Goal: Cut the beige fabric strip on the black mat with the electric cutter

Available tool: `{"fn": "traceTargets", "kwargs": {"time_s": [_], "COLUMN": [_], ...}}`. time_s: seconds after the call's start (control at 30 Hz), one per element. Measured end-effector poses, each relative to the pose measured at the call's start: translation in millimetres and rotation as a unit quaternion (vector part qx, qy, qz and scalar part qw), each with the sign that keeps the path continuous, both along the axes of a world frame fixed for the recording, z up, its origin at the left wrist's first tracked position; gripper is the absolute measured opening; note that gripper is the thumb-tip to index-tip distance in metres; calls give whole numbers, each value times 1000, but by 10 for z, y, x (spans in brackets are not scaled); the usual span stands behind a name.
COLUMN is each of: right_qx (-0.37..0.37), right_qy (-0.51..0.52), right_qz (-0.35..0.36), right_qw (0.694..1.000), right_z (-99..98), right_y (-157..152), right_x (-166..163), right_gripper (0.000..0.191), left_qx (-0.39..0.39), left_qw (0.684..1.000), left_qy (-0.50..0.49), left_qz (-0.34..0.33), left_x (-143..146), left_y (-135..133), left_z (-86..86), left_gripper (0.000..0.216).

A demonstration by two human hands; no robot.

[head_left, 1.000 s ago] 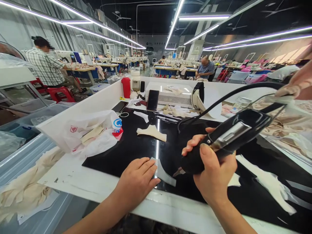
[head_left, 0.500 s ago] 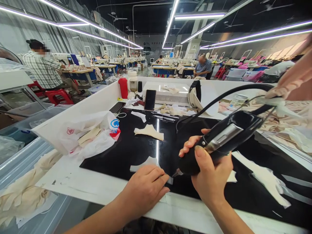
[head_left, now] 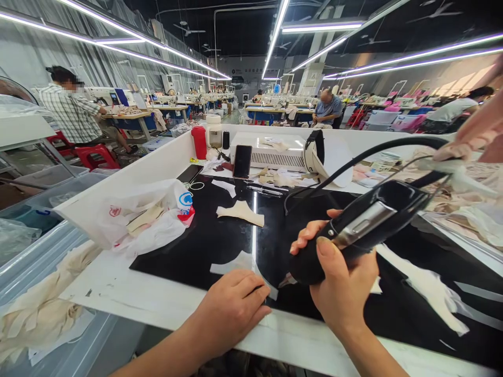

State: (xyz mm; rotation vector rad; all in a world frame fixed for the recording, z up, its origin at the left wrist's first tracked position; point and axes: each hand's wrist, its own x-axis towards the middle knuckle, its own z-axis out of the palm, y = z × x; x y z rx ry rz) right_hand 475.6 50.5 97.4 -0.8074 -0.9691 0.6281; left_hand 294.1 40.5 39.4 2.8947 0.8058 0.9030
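Observation:
In my right hand (head_left: pixel 343 277) is a bulky black hand tool (head_left: pixel 365 225) with a silver strip and a cord. Its fingers wrap around the body, and the small metal tip (head_left: pixel 287 280) points down-left, close to the black mat. My left hand (head_left: pixel 238 306) presses the near edge of a thin white curved piece (head_left: pixel 239 262) at the mat's front, fingers bent together; their tips are partly hidden. The tool's tip is just right of this piece. Farther back on the black mat (head_left: pixel 188 267) lies a cream cut piece (head_left: pixel 241 212).
A plastic bag (head_left: pixel 137 238) with cut pieces lies left. Behind are a phone (head_left: pixel 242 161), pens (head_left: pixel 265 191) and a white vented box (head_left: pixel 271 149). The tool's cord (head_left: pixel 361 152) arcs right past a blurred pinkish shape. More white pieces (head_left: pixel 426 285) lie right. Co-workers sit farther off.
My left fingers have shifted slightly left, uncovering more of the white piece's right end. The tool has moved very slightly right in my right hand.

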Motion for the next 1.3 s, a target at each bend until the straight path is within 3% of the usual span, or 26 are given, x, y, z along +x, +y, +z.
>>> {"fn": "traceTargets", "kwargs": {"time_s": [0.53,0.87,1.3], "right_qx": [7,8,6], "right_qy": [5,9,14], "right_qz": [15,4,16], "right_qw": [1000,1000,1000], "right_z": [-29,59,-17], "right_y": [-54,-71,-79], "right_x": [-18,-14,-31], "right_gripper": [34,38,35], "left_qx": [8,-2,-14], "left_qw": [1000,1000,1000], "left_qy": [-8,-2,-2], "left_qz": [3,-2,-13], "left_x": [-8,-18,-31], "left_y": [-1,-2,1], "left_z": [-15,-2,17], "left_gripper": [24,24,27]}}
